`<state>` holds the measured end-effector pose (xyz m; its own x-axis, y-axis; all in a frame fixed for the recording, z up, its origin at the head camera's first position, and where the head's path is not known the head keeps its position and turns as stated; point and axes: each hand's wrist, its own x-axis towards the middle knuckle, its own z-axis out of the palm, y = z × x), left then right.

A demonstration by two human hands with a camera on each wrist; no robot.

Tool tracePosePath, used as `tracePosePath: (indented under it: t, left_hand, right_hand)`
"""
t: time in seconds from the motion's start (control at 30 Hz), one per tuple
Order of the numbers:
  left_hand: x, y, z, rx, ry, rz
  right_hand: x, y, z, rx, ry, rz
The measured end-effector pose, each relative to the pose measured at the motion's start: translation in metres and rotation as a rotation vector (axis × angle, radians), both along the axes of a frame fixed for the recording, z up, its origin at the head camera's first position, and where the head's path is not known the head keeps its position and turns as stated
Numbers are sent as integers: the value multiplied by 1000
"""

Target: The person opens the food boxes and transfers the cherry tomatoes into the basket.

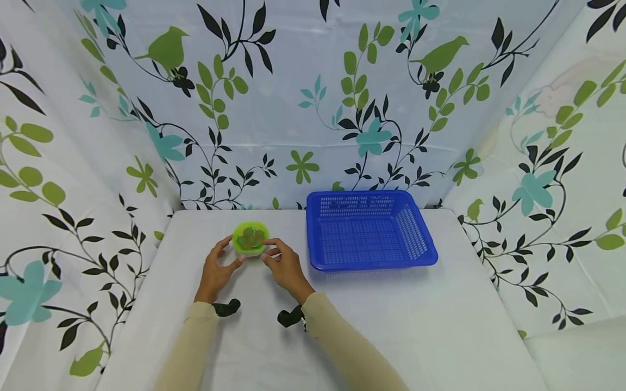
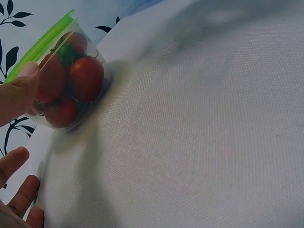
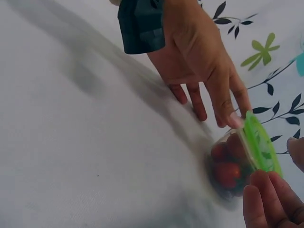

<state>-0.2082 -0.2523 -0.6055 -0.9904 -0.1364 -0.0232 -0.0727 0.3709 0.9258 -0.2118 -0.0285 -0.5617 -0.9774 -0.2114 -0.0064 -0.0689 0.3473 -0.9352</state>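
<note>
A small clear plastic container (image 1: 250,239) with a bright green lid stands on the white table. Through its wall, red tomatoes (image 2: 86,78) with green stems show in the left wrist view. My left hand (image 1: 217,271) is at the container's left, thumb and index finger pinching its lid rim. From the right, my right hand (image 1: 287,271) reaches the green lid (image 3: 261,142) with its fingertips (image 3: 260,178); its thumb stands apart from the lid. In the head view the lid covers the tomatoes almost wholly.
A blue plastic basket (image 1: 371,239) with perforated walls stands right of the container, near the table's far edge. Patterned cloth (image 1: 274,108) with leaves and birds hangs behind and at both sides. A dark band (image 1: 226,308) is around the left wrist, another (image 1: 290,316) around the right.
</note>
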Motion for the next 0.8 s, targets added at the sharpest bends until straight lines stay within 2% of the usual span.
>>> tracePosePath:
  t: [0.37, 0.57, 0.8]
  left_hand:
    - [0, 0, 2, 11, 8, -9]
    - [0, 0, 1, 28, 24, -11]
    - [-2, 0, 1, 35, -2, 6]
  right_hand:
    - [-17, -16, -15, -96, -71, -35]
    - [-23, -20, -22, -95, -93, -62]
    - [-29, -25, -23, -97, -92, -75]
